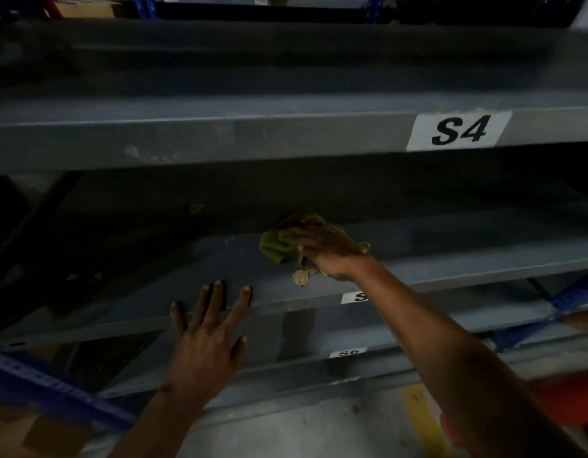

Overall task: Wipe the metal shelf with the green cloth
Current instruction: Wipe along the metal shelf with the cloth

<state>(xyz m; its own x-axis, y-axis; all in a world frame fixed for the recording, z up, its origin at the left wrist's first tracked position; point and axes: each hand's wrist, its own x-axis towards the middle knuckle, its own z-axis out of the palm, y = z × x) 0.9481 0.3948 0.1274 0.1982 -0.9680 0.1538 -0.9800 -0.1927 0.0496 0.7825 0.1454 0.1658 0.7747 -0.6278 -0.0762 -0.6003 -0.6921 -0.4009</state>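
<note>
**Cloth pressed to the middle shelf, left hand braced on its edge**

We find the green cloth (279, 247) bunched on the metal shelf (451, 256), the grey deck below the one labelled S4, a little way in from the front lip. Our right hand (325, 247) lies over it, fingers curled down and gripping the fabric, which we judge is how we press it flat enough to drag dust along the surface. Our left hand (205, 338) is open, fingers spread, with the fingertips resting on the shelf's front edge; that looks like a brace to steady us while the other arm reaches in.

Just in front of the cloth, touching or nearly touching our right wrist, sit a few dry leaves (301, 276), probably debris gathered by the wiping and likely to be pushed off the lip. More scraps lie further left on the dark part of the deck, near the diagonal brace (38, 226).

The S4 label (457, 131) marks the shelf above, whose front beam overhangs and limits how far back we can see; the rear of our shelf is too dark to judge. A smaller label (353, 296) sits half hidden behind our right forearm. Blue rack beams (54, 391) frame the lower left.
</note>
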